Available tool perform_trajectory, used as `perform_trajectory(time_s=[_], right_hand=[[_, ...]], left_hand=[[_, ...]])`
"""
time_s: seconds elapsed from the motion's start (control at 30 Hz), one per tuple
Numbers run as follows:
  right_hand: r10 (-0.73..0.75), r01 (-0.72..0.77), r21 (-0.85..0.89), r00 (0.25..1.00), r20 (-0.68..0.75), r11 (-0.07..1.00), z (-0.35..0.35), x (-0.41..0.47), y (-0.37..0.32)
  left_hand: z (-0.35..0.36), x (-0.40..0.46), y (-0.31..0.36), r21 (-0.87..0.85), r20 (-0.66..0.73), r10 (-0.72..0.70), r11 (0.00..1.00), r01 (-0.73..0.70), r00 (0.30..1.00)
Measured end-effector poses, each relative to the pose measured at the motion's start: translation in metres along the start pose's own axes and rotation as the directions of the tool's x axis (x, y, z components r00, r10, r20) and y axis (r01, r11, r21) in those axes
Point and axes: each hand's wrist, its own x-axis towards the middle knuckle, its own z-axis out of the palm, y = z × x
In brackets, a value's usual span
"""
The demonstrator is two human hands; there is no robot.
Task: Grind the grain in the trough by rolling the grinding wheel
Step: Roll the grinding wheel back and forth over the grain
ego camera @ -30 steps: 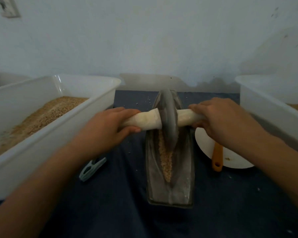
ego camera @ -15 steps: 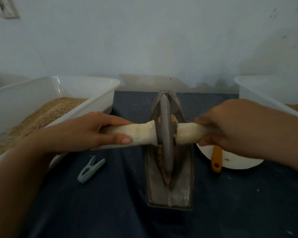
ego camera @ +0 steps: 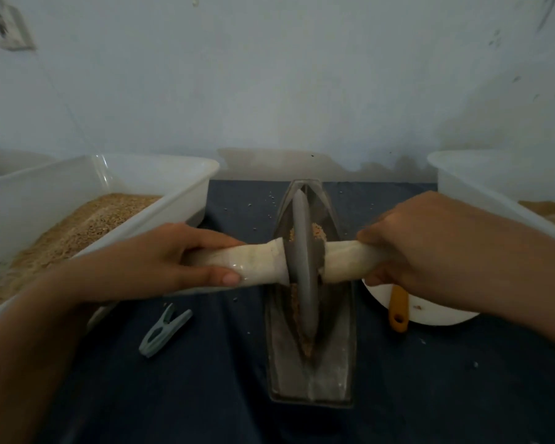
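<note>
My left hand [ego camera: 161, 261] was curled round the left end of the pale handle [ego camera: 257, 262], thumb along the front and fingers over the top. My right hand [ego camera: 430, 248] gripped the right end of the same handle, knuckles up. Between them the grey grinding wheel [ego camera: 303, 267] stood on edge in the groove of the long metal trough [ego camera: 311, 373], about midway along it. Tan grain [ego camera: 316, 230] showed in the groove behind the wheel, and a thin line of it lay beside the wheel's near edge. The trough sat lengthwise on a dark blue cloth [ego camera: 205, 395]. To my left a white tub [ego camera: 173, 174] held a bed of more grain, and a grey-green clothes peg [ego camera: 164, 330] lay on the cloth just in front of it. Under my right wrist a white plate [ego camera: 436, 312] carried an orange handle [ego camera: 398, 310]. Another white tub [ego camera: 481, 177] stood at the far right.
</note>
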Motion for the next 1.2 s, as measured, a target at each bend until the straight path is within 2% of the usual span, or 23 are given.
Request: perform_trajectory(time_s=[0.07,0.13,0.2,0.27,0.37,0.43,0.57,0.67,0.73,0.83,0.9,1.0,1.03,1.1,1.17,1.2], right_hand=[[0.002,-0.004,0.082,1.0,0.023,0.997,-0.008,-0.009,-0.001],[0.009,-0.011,0.108,1.0,0.017,0.994,-0.008,-0.009,0.001],[0.047,-0.046,0.105,0.999,-0.006,0.993,0.002,0.001,0.002],[0.089,-0.086,0.059,0.994,-0.061,0.995,0.017,0.015,0.004],[0.141,-0.141,0.012,0.975,-0.17,0.99,0.038,0.026,0.008],[0.151,-0.151,0.015,0.971,-0.186,0.988,0.044,0.028,0.011],[0.045,-0.06,-0.095,0.988,-0.151,0.994,0.031,0.02,0.007],[-0.004,-0.001,-0.102,0.999,-0.054,0.995,0.01,0.007,-0.001],[-0.022,0.021,-0.079,1.0,-0.014,0.997,0.0,-0.002,-0.005],[-0.023,0.021,-0.042,0.999,-0.038,0.999,-0.003,-0.007,-0.005],[0.015,-0.015,0.0,0.997,-0.073,1.0,0.007,0.002,-0.002],[0.076,-0.078,-0.006,0.984,-0.16,0.997,0.029,0.023,0.003],[0.098,-0.1,-0.002,0.977,-0.187,0.995,0.035,0.027,0.005],[0.129,-0.133,-0.011,0.971,-0.2,0.991,0.042,0.028,0.009],[0.114,-0.121,-0.021,0.974,-0.196,0.992,0.043,0.028,0.011],[0.097,-0.105,-0.037,0.978,-0.184,0.994,0.04,0.027,0.01]], left_hand=[[-0.005,-0.004,0.001,-0.06,0.069,0.01,0.998,-0.006,0.998],[-0.005,-0.004,0.003,-0.063,0.057,0.004,0.998,0.0,0.998],[0.001,0.0,0.002,0.009,-0.032,-0.029,1.0,0.029,0.999],[0.012,0.009,0.0,0.133,-0.192,-0.028,0.99,0.055,0.981],[0.031,0.022,-0.004,0.379,-0.407,0.089,0.922,0.079,0.909],[0.034,0.026,-0.006,0.446,-0.434,0.136,0.891,0.081,0.891],[0.021,0.018,-0.004,0.231,-0.312,0.062,0.973,0.012,0.948],[0.006,0.004,-0.002,0.068,-0.112,0.019,0.998,-0.012,0.993],[-0.003,-0.003,0.0,0.005,0.033,0.018,1.0,-0.018,0.999],[-0.006,-0.006,0.003,-0.017,0.072,0.008,1.0,-0.006,0.997],[0.0,-0.001,0.001,0.059,-0.005,-0.013,0.998,0.014,1.0],[0.016,0.014,-0.004,0.186,-0.206,-0.049,0.979,0.088,0.977],[0.022,0.018,-0.005,0.234,-0.277,-0.04,0.966,0.108,0.96],[0.032,0.025,-0.009,0.362,-0.392,0.062,0.928,0.092,0.918],[0.033,0.026,-0.01,0.425,-0.414,0.14,0.904,0.055,0.899],[0.031,0.025,-0.009,0.395,-0.402,0.134,0.918,0.039,0.906]])
